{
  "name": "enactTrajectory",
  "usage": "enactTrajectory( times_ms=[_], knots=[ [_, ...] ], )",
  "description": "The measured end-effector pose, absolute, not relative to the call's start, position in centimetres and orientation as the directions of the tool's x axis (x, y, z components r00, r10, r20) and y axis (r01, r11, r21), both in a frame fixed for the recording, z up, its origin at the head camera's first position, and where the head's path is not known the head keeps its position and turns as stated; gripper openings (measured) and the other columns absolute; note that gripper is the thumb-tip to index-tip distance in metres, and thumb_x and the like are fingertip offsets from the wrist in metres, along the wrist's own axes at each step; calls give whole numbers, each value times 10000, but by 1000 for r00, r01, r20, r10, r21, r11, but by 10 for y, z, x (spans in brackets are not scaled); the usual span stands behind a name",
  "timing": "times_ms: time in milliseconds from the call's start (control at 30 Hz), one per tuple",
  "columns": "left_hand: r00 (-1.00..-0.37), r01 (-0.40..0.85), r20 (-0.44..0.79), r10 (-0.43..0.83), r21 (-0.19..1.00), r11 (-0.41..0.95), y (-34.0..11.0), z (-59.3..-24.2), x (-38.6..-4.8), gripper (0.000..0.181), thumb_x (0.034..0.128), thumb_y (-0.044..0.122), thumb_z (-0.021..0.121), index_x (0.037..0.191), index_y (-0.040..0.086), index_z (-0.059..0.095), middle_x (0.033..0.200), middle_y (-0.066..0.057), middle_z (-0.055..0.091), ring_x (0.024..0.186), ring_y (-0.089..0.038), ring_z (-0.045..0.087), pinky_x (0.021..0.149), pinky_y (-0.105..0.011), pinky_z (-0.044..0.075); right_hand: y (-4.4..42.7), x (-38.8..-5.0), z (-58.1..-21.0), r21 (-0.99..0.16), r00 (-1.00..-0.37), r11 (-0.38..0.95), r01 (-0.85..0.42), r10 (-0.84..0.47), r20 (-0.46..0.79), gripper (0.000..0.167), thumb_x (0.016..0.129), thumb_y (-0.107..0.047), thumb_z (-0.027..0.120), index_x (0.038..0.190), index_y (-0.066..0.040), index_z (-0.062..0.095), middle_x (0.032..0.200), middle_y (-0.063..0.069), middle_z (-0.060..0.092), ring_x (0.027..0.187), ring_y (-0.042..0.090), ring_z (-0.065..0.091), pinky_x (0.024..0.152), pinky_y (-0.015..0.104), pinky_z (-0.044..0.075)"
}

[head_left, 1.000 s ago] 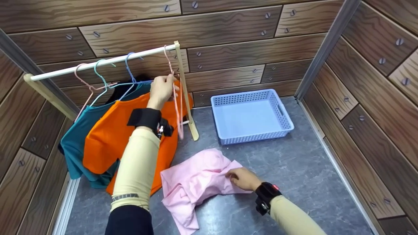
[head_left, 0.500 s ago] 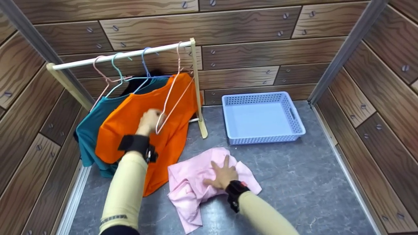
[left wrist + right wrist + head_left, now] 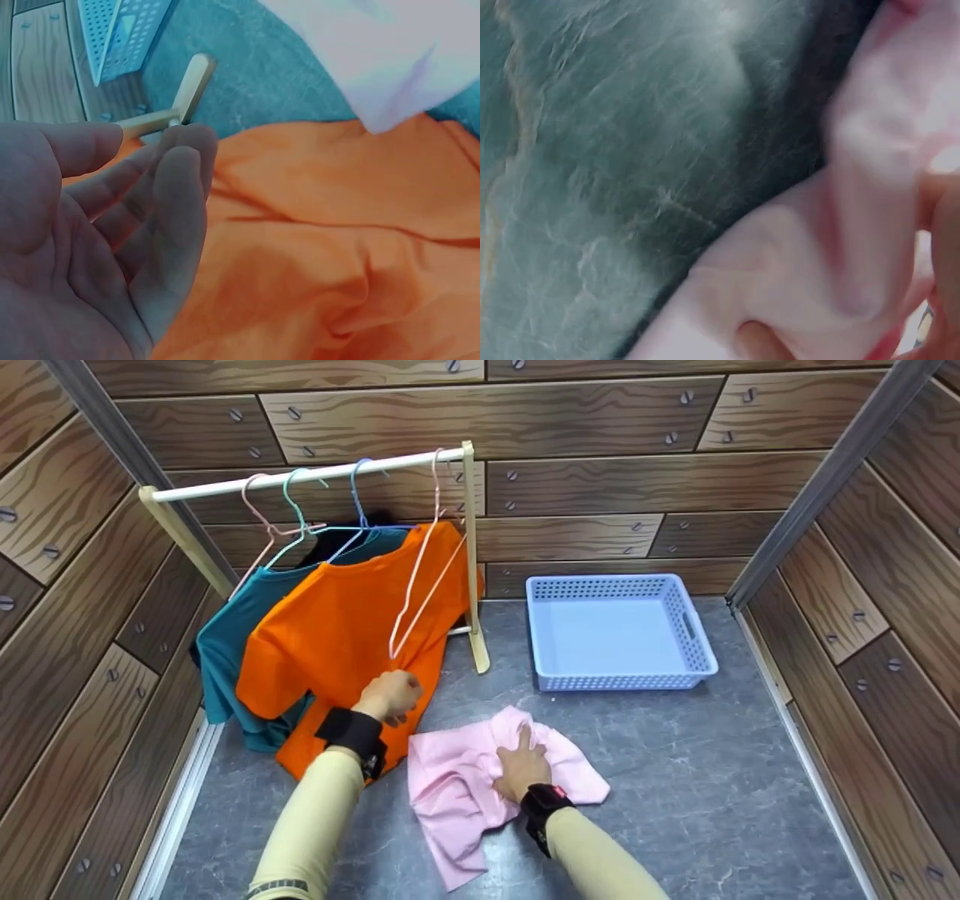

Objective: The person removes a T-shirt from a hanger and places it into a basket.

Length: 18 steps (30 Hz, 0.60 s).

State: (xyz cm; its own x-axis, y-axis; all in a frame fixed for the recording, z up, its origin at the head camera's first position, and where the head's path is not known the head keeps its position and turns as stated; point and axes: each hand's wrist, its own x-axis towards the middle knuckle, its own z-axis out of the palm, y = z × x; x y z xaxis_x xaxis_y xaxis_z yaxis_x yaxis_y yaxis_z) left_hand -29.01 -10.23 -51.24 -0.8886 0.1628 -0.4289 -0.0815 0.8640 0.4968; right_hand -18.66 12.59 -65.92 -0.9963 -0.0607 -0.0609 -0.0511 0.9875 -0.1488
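A crumpled pink shirt lies on the grey floor in the head view. My right hand is on top of it, and its fingers gather a bunched fold. In the right wrist view the thumb and part of the fingers show against the cloth. My left hand is in front of the hanging orange shirt. Its fingers are loosely curled and hold nothing, as the left wrist view confirms. Just above that hand a bare pink hanger hangs from the right end of the rack.
Also on the rail are a pink hanger, a turquoise hanger and a blue hanger, with a teal shirt and dark clothing behind the orange shirt. A blue basket stands on the floor right of the rack. Wood-patterned walls surround the floor.
My left hand has let go of the bare pink hanger and come down below it. The right hand has moved from the shirt's right part onto its middle, spread, then drawn its fingers in.
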Motion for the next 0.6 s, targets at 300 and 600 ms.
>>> enactTrajectory(
  times_ms=[300, 600],
  knots=[
    [-873, -76, -447, 192, 516, 853, -96, -520, -284, 351, 990, 321, 538, 1272, 134, 633, 914, -100, 693, 631, -221, 713, 501, -303, 565, 165, -196, -640, -321, -983, 944, -78, -127, -136, 361, 597, -86, 864, 853, -116, 610, 1040, 126, 630, 875, 370, 634, 721, 485, 539],
    [-865, -61, -446, 230, 548, 834, -96, -518, -282, 337, 993, 321, 538, 1248, 123, 635, 891, -106, 676, 656, -244, 713, 507, -306, 566, 199, -217, -585, -462, -955, 886, -32, -164, -247, 310, 682, -17, 672, 969, -135, 672, 1007, 117, 699, 924, 329, 647, 785, 499, 515]
  ],
)
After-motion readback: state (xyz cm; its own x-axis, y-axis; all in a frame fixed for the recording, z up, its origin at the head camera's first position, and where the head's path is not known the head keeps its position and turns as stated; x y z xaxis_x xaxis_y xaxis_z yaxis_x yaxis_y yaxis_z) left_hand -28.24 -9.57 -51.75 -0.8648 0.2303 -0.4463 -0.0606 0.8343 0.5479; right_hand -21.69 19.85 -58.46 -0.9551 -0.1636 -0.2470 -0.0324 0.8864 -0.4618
